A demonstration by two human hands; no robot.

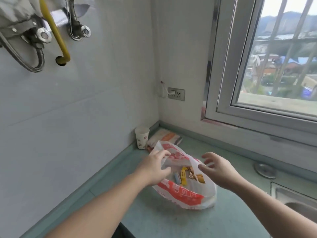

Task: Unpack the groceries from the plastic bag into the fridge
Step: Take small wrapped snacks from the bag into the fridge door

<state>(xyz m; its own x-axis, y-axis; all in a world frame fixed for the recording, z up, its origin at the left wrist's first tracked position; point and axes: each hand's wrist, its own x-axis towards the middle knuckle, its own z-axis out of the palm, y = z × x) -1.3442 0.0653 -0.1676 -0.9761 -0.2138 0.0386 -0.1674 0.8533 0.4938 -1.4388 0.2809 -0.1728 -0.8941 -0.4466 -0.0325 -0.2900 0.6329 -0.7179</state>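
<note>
Fingers (165,154) half-hidden behind bag (181,194) rim

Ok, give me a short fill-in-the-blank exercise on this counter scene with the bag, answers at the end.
1. The plastic bag is white with ____ printing.
2. The left hand grips the bag's rim, while the right hand hovers ____ beside it.
3. The paper cup stands ____ in the counter's corner.
4. A yellow packet lies ____ the bag.

Answers: red; open; upright; inside
</note>
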